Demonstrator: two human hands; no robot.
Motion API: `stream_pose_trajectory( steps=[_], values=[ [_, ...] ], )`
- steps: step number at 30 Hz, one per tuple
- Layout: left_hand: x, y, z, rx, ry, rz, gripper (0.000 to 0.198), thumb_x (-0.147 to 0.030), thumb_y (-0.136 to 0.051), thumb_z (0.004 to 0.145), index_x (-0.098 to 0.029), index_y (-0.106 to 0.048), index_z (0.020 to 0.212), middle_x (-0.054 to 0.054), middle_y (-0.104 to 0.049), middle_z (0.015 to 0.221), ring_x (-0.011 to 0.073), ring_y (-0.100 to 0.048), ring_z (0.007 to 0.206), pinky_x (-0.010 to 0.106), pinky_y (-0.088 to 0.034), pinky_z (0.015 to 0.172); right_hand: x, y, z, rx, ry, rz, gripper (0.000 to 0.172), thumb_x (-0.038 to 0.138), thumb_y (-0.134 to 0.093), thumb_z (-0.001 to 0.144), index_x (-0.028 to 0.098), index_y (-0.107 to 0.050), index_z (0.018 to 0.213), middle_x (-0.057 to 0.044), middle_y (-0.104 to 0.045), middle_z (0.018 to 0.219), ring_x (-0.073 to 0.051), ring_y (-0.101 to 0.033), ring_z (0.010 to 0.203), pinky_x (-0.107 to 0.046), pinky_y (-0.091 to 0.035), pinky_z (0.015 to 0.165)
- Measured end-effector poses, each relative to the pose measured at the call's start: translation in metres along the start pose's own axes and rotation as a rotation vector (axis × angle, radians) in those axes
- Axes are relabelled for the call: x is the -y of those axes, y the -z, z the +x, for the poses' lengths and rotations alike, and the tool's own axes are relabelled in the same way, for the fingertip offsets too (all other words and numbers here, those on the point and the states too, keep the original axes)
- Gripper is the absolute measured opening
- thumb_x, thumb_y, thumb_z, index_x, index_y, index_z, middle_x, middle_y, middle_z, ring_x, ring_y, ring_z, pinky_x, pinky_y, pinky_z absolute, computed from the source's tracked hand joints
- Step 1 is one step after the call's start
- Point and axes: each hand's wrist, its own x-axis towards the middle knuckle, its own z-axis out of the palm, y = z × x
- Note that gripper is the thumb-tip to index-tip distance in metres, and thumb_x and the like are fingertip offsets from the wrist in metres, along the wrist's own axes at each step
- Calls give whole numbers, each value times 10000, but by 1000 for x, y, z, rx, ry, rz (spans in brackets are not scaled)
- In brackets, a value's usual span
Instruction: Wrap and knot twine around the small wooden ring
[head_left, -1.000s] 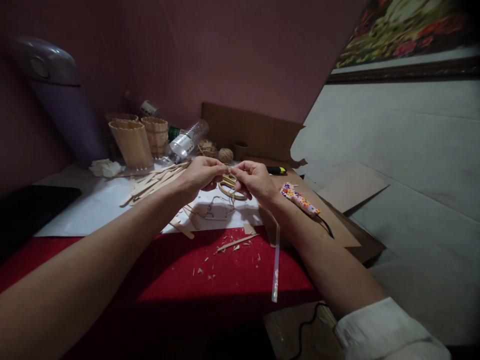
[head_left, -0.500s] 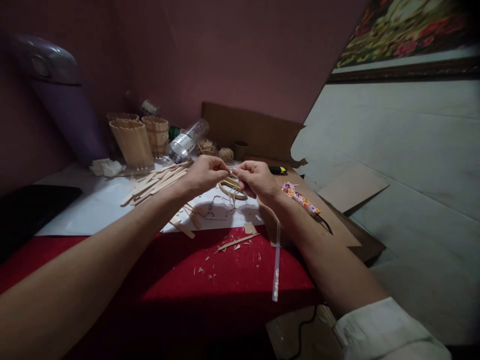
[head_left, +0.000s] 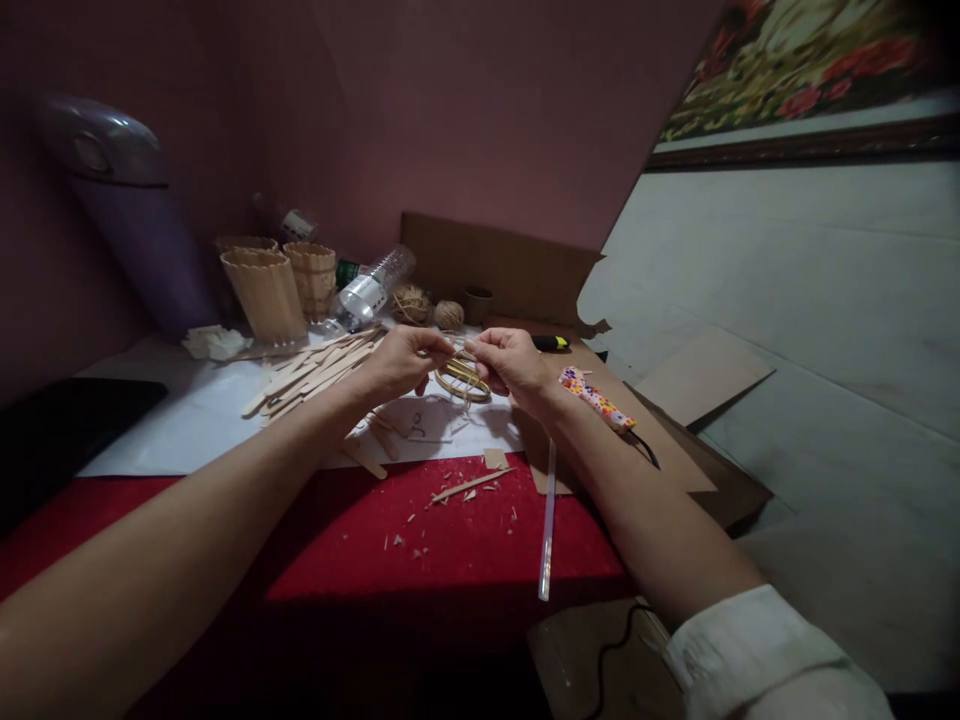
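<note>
dim overall. brightest patch is the white wall [head_left: 787, 280] on the right; white paper [head_left: 180, 420] catches some light. left hand [head_left: 401, 362] and right hand [head_left: 510, 362] drop a soft shadow on it. string [head_left: 459, 352] pinched between them barely resolves. red cloth [head_left: 465, 545] goes black at its near edge. small glare on the purple bin [head_left: 112, 160], far left. wide-angle stretch at edges, painting [head_left: 802, 70] soft.
</note>
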Motion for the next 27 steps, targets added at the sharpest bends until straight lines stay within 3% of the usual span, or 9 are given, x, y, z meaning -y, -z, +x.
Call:
stream_pose_trajectory(
  steps=[3,6,9,13,17,27],
  values=[
    [-1,2,-1,4,119,-232,100,-150,-581,749,-105,-643,814,34,-637,637,61,-453,338,203,-268,337,0,2,1,-12,-2,2,248,352,-668,724,161,-520,668,80,-483,395,-13,-282,265,-165,-154,270],
    [0,5,-1,-58,143,-370,138,-226,-564,793,-103,-622,820,38,-630,635,62,-460,339,195,-218,313,1,4,2,-32,13,6,242,343,-671,719,158,-521,674,84,-479,395,-11,-277,262,-165,-158,267],
    [3,8,0,-75,145,-436,206,-291,-546,818,-99,-620,809,51,-627,671,73,-497,390,196,-248,326,3,5,2,-43,20,19,260,349,-686,702,159,-513,665,86,-474,391,-13,-280,255,-163,-162,260],
    [4,9,-1,15,197,-483,271,-356,-566,809,-95,-639,821,89,-647,757,93,-541,494,194,-290,368,4,5,2,-40,3,58,285,360,-710,678,164,-504,669,91,-470,389,-14,-277,253,-159,-163,254],
    [1,8,-4,92,245,-516,205,-276,-614,769,-90,-652,849,105,-655,804,95,-542,554,184,-305,405,5,5,2,-62,-14,64,291,361,-719,677,161,-508,678,87,-479,387,-15,-278,248,-157,-155,252],
    [-4,7,-8,214,213,-520,136,-242,-638,743,-111,-631,708,23,-544,605,61,-432,474,203,-257,416,2,6,4,-63,17,72,293,372,-720,678,160,-518,686,85,-481,385,-14,-264,239,-158,-154,244]
  ],
)
